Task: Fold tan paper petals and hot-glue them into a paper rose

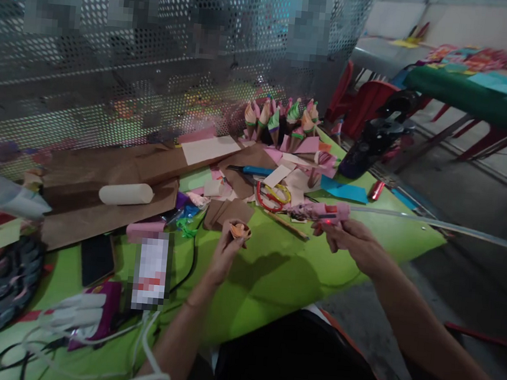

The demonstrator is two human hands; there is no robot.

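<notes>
My left hand point(227, 250) is closed around a small brown paper cone point(240, 231) with an orange piece in its top, held upright above the green table point(281, 275). My right hand point(350, 241) grips a pink hot glue gun point(322, 211) with a long clear glue stick point(445, 226) sticking out to the right. The gun's nozzle points left, a short way right of the cone. A row of finished paper cones point(281, 120) with coloured tops stands at the far side of the table.
Brown paper sheets point(117, 172), a white cylinder point(125, 193), red-and-yellow scissors point(270, 196), a phone point(96, 259), white cords point(89, 341) and paper scraps litter the table. A perforated metal screen point(158, 57) rises behind. Red chairs point(367, 102) and another table point(474, 97) stand right.
</notes>
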